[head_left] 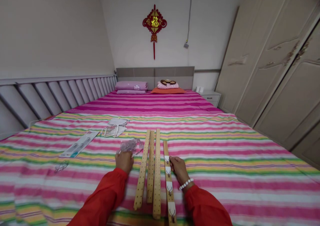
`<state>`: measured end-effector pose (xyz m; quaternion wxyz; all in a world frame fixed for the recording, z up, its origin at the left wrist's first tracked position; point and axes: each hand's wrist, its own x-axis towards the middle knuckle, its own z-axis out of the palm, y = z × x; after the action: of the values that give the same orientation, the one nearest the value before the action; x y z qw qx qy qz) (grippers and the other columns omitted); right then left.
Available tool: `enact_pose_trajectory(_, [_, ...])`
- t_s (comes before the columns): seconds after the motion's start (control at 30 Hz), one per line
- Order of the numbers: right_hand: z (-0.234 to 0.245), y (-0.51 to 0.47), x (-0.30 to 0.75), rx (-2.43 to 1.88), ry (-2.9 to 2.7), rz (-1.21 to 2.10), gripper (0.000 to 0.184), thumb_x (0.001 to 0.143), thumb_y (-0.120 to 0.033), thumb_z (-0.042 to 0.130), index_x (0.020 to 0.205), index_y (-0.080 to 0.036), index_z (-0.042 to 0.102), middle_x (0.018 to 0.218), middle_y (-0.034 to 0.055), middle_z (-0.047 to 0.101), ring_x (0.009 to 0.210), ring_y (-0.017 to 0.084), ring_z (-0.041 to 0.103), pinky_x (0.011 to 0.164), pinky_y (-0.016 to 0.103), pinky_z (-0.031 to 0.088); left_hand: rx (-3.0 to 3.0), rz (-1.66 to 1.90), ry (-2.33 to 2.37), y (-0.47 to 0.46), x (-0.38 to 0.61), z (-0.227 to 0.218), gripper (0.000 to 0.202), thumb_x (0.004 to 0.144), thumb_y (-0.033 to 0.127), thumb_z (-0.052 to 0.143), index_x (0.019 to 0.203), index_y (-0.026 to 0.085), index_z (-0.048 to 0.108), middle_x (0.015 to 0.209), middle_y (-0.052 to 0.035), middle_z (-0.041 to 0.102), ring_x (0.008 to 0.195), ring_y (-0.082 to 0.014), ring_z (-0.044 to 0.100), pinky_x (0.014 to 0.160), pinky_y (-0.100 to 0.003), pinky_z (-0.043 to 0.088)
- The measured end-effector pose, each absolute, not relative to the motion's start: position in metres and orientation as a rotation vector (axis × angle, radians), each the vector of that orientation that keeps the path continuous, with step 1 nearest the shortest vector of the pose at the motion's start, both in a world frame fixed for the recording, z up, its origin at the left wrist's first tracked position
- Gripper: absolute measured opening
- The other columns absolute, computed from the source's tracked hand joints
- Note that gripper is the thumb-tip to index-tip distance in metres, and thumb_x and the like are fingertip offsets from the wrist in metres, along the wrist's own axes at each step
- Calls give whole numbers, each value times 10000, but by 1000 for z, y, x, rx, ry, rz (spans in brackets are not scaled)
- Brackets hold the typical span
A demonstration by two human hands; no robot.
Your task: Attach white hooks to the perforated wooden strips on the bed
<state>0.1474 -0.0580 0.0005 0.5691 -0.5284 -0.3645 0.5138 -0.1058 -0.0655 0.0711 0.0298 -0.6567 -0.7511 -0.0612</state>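
Hook-fitted wooden strip [168,180] just left of right hand [178,167], long axis near-to-far; right hand nearer. Right fingers curled beside farthest white hook [167,159], pinch unclear. Left hand [124,161] curled at clear plastic bag's [130,146] near edge, grip hidden.

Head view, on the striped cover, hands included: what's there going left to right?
Flat package → left hand → three perforated wooden slats → slat with white hooks → right hand.
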Motion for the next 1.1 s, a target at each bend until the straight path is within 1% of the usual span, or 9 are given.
enact_pose_trajectory(0.1, [2,-58,148,-1233,-844,1225,373,554,-514,698,462,-189,539,352,-53,462,319,80,358,351,229,227,-2022,-335,-2305,-66,-111,74,253,802,196,477,820,193,729,889,-122,738,953,-303,645,843,-441,392])
enact_pose_trajectory(0.17, [1,-58,149,-1232,-853,1226,369,564,-509,695,470,-185,546,355,-52,470,318,78,358,349,228,224,-1985,-593,-2392,-65,-114,78,219,803,278,532,836,194,732,839,-111,739,902,-306,657,825,-434,416])
enact_pose_trajectory(0.27, [0,-59,149,-1229,-856,1211,358,587,-494,691,482,-181,551,357,-50,481,313,76,355,346,226,213,-1890,-1367,-2589,-62,-114,85,198,736,330,649,814,162,719,776,-79,736,801,-252,671,750,-350,474])
enact_pose_trajectory(0.37, [-1,-60,149,-1194,-822,1199,323,605,-460,697,520,-172,580,378,-50,505,317,71,364,348,219,219,-1731,-2304,-2694,-60,-103,91,166,662,238,730,788,132,705,710,-44,725,692,-163,666,647,-237,494])
enact_pose_trajectory(0.5, [2,-61,151,-1124,-739,1242,287,605,-421,717,564,-163,597,403,-59,516,313,53,357,346,202,201,-1444,-2950,-2869,-61,-74,93,153,633,136,771,761,137,688,647,-21,706,571,-95,641,484,-143,447])
enact_pose_trajectory(0.63, [5,-59,154,-1051,-642,1316,305,555,-418,754,599,-156,605,434,-62,532,304,38,347,332,186,172,-1360,-3125,-2979,-61,-41,87,121,678,74,742,727,144,656,649,-20,705,563,-75,647,539,-135,499])
enact_pose_trajectory(0.8, [13,-58,156,-1008,-642,1315,321,561,-425,776,605,-151,615,495,-52,559,316,28,357,322,177,181,-1371,-3037,-3174,-56,-8,80,95,725,89,716,737,145,641,659,-12,699,578,-64,647,578,-136,491])
enact_pose_trajectory(0.97, [29,-59,154,-1007,-710,1332,340,587,-450,789,676,-137,689,559,-20,608,387,45,423,344,168,253,-1474,-2910,-3243,-53,10,79,108,720,133,738,763,152,642,668,-12,691,627,-80,655,623,-161,480])
enact_pose_trajectory(1.1, [40,-59,153,-965,-766,1370,363,609,-485,779,664,-135,698,581,4,633,446,76,507,367,168,345,-1562,-3070,-3148,-53,16,77,103,728,137,735,779,158,647,667,-2,686,628,-69,647,623,-152,479])
